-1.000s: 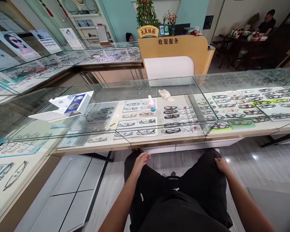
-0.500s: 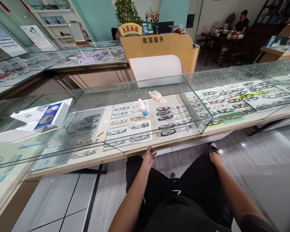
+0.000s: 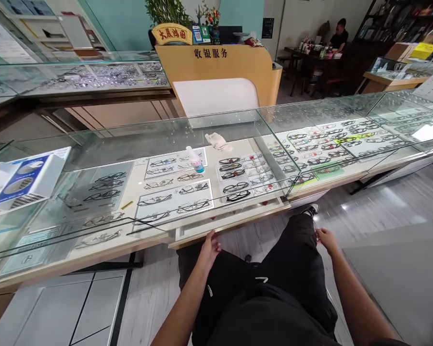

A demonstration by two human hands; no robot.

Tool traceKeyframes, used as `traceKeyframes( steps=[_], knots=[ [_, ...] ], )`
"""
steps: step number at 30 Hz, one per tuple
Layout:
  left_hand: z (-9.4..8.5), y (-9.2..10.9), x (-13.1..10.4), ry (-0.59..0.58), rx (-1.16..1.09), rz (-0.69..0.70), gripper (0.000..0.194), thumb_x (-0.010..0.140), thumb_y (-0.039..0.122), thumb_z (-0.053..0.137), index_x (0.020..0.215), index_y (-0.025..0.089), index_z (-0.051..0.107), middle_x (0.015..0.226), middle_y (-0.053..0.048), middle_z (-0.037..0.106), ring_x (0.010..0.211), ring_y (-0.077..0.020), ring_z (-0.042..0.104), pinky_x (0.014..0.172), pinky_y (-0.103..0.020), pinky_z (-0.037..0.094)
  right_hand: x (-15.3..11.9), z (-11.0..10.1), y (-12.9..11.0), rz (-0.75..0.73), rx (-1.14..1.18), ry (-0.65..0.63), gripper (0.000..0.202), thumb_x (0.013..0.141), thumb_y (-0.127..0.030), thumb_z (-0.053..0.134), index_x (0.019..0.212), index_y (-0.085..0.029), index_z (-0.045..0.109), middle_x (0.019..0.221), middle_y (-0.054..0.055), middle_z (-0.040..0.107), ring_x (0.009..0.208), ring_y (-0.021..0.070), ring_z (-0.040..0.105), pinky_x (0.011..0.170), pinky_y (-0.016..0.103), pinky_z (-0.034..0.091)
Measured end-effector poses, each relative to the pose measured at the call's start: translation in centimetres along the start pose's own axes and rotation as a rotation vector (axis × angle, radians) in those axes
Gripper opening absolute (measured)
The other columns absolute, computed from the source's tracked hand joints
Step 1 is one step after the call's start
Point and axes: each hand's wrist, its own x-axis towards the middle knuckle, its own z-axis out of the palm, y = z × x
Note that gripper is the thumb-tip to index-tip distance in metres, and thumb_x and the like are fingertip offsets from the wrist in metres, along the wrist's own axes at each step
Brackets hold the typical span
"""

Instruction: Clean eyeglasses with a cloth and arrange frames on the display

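Observation:
My left hand [image 3: 210, 250] is at the front edge of a shallow drawer [image 3: 231, 222], which stands pulled partway out of the glass display counter. Its fingers are bent against the drawer front; the tips are partly hidden. Beside my right knee hangs my right hand [image 3: 326, 239], fingers curled together, and whatever they may hold is too small to make out. Behind the drawer, under or on the glass, lie eyeglasses [image 3: 195, 205] on a white tray, more frames [image 3: 235, 187] to the right, a small pink-and-blue bottle [image 3: 195, 161] and a crumpled beige cloth [image 3: 217, 142].
A blue-and-white box [image 3: 23, 180] rests on the counter at left. Further glass cases [image 3: 346, 137] run to the right. Beyond stands a wooden cashier desk [image 3: 216, 62] with a plant. A person [image 3: 339, 37] sits at a table at the back. My legs are close below the drawer.
The drawer has slid out toward me, with my left hand at its front. My right hand has shifted slightly off my knee. The view has turned a little to the right.

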Motion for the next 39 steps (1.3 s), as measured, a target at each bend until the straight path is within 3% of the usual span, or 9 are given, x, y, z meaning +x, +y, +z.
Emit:
traceKeyframes(
  steps=[4,7,11,15,19,22,26,31,39],
  knots=[
    [-1.5,-0.9,-4.5,-0.069,0.169,-0.097,0.047,0.089,0.062,0.075,0.105,0.021,0.060,0.095,-0.009,0.075,0.057,-0.0110,0.053,0.054,-0.024,0.039,2.3,-5.7,-2.9,-0.101,0.210,0.019,0.058,0.103,-0.067,0.055,0.079,-0.017,0.069,0.065,0.005,0.066,0.062,0.0198,0.066,0.063,0.034,0.061],
    [-3.1,1.6,-11.1,-0.242,0.392,-0.148,0.047,0.077,0.056,0.090,0.092,0.019,0.064,0.091,-0.007,0.076,0.066,-0.0158,0.059,0.059,-0.027,0.043,3.6,-11.1,-5.9,-0.200,0.340,0.029,0.058,0.094,-0.075,0.057,0.076,-0.021,0.068,0.064,0.002,0.063,0.065,0.0215,0.065,0.066,0.036,0.061],
    [-3.5,11.0,-22.2,-0.895,1.177,0.016,0.036,0.093,0.064,0.076,0.097,0.028,0.075,0.103,-0.001,0.077,0.094,-0.0215,0.066,0.085,-0.032,0.050,3.1,-17.6,-13.3,-0.473,0.405,0.107,0.046,0.097,-0.066,0.066,0.076,-0.025,0.070,0.075,0.003,0.069,0.074,0.0247,0.067,0.075,0.039,0.058],
    [1.2,20.3,-26.6,-0.868,1.328,0.236,0.042,0.103,0.067,0.059,0.093,0.028,0.071,0.099,-0.002,0.077,0.093,-0.0225,0.067,0.088,-0.034,0.049,4.9,-19.7,-22.9,-0.746,0.240,0.310,0.037,0.102,-0.054,0.059,0.079,-0.027,0.071,0.073,0.005,0.070,0.074,0.0279,0.067,0.072,0.041,0.054],
    [9.0,21.5,-21.9,-0.791,1.510,0.548,0.039,0.108,0.057,0.050,0.093,0.024,0.065,0.096,-0.002,0.075,0.088,-0.0214,0.064,0.076,-0.032,0.043,9.9,-17.4,-28.6,-0.911,-0.041,0.306,0.025,0.096,-0.042,0.056,0.093,-0.023,0.073,0.096,0.013,0.075,0.099,0.0326,0.070,0.092,0.046,0.057],
    [13.8,18.3,-15.9,-0.822,1.594,0.674,0.031,0.108,0.045,0.049,0.094,0.023,0.065,0.101,-0.004,0.077,0.090,-0.0221,0.068,0.075,-0.033,0.044,12.3,-15.8,-29.2,-0.863,-0.192,0.320,0.035,0.098,-0.043,0.053,0.111,-0.019,0.075,0.118,0.020,0.073,0.120,0.0400,0.065,0.108,0.055,0.053],
    [18.3,14.8,-8.1,-0.667,1.689,1.156,0.019,0.106,0.035,0.054,0.102,0.023,0.069,0.110,-0.006,0.079,0.106,-0.0251,0.071,0.093,-0.039,0.050,12.7,-15.2,-28.7,-0.681,-0.292,0.335,0.062,0.102,-0.058,0.052,0.145,-0.016,0.066,0.153,0.025,0.060,0.143,0.0473,0.054,0.121,0.066,0.044],
    [23.3,14.6,-0.4,-0.504,1.683,1.273,0.019,0.102,0.031,0.062,0.113,0.020,0.071,0.132,-0.014,0.073,0.131,-0.0343,0.062,0.112,-0.051,0.046,12.5,-15.4,-29.4,-0.579,-0.356,0.177,0.090,0.105,-0.072,0.038,0.172,-0.013,0.041,0.182,0.024,0.032,0.167,0.0479,0.030,0.133,0.069,0.028],
    [27.4,13.6,5.7,-0.482,1.707,1.274,0.027,0.093,0.046,0.074,0.106,0.023,0.079,0.146,-0.011,0.071,0.144,-0.0374,0.053,0.121,-0.057,0.038,12.2,-15.5,-29.8,-0.575,-0.378,0.170,0.095,0.103,-0.079,0.033,0.174,-0.015,0.039,0.183,0.021,0.034,0.167,0.0480,0.030,0.132,0.072,0.030]
  ],
)
